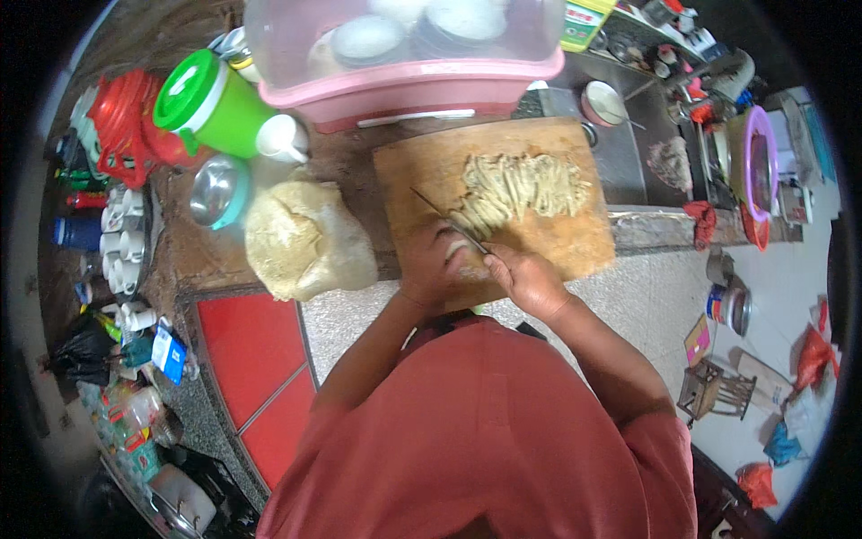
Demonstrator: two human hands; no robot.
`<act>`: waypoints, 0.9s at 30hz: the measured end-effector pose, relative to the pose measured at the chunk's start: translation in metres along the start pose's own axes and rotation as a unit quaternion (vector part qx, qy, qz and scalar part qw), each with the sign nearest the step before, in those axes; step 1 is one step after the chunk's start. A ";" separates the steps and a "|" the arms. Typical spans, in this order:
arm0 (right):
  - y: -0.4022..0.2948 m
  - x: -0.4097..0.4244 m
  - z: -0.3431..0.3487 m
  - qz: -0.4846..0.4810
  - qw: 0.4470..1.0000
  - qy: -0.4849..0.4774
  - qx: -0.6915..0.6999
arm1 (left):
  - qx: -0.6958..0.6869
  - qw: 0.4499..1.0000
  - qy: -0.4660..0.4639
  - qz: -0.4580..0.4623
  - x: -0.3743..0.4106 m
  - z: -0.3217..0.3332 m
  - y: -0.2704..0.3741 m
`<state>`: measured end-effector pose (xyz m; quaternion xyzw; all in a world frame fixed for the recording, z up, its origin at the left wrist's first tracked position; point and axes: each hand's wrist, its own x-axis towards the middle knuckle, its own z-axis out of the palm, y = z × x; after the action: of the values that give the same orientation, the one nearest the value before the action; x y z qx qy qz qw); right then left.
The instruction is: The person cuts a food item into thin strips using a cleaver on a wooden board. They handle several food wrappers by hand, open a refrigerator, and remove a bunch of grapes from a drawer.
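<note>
A wooden cutting board (pixel 424 162) lies before me, its near edge close to my body. My right hand (pixel 528 276) grips the handle of a kitchen knife (pixel 446 219), whose blade points away and to the left. Just left of the blade, my left hand (pixel 431 263) rests low over the board with its fingers bent. Whatever lies beneath those fingers is hidden. Beyond the knife, pale cut strips that look like dough (pixel 525 185) are spread in a loose row. A large pale lump, apparently dough (pixel 286 232), sits left of the board with a translucent plastic bag (pixel 347 239).
A pink bin with a clear lid (pixel 411 87) stands behind the board. To the left are a green jug (pixel 225 104), a white cup (pixel 283 138), a steel-lined bowl (pixel 219 192) and several mugs (pixel 124 239). A bowl (pixel 603 103) stands at the back right.
</note>
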<state>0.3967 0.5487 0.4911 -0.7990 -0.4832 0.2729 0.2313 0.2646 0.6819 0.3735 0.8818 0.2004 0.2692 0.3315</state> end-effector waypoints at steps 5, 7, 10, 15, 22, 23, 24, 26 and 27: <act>0.010 -0.019 -0.013 0.056 0.998 0.021 0.014 | -0.008 1.000 0.023 0.008 0.004 -0.014 0.011; 0.008 -0.022 -0.012 0.004 0.999 0.038 0.016 | -0.001 1.000 0.016 -0.001 0.002 -0.013 0.010; -0.005 -0.037 -0.018 -0.022 1.000 -0.010 0.002 | 0.022 1.000 0.001 -0.001 0.004 -0.015 0.013; -0.013 -0.040 -0.022 0.017 0.999 -0.043 0.000 | 0.057 0.997 -0.040 -0.020 -0.001 -0.015 0.013; -0.003 0.014 0.013 -0.019 1.000 -0.003 -0.011 | 0.030 0.999 -0.036 0.010 -0.002 -0.011 0.005; -0.005 0.013 0.013 -0.018 1.000 -0.001 -0.009 | 0.034 0.999 -0.030 0.010 -0.002 -0.011 0.005; -0.005 0.013 0.012 -0.017 1.000 0.000 -0.009 | 0.041 0.999 -0.023 0.009 -0.002 -0.012 0.006; 0.002 -0.004 0.012 -0.010 1.000 0.010 0.003 | 0.054 0.998 -0.009 0.008 -0.002 -0.013 0.009; 0.007 -0.015 0.010 -0.003 1.000 0.012 0.008 | 0.037 0.999 -0.007 0.007 -0.002 -0.013 0.010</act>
<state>0.3888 0.5331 0.4828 -0.7989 -0.4809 0.2661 0.2442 0.2574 0.6802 0.3878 0.8967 0.2015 0.2581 0.2979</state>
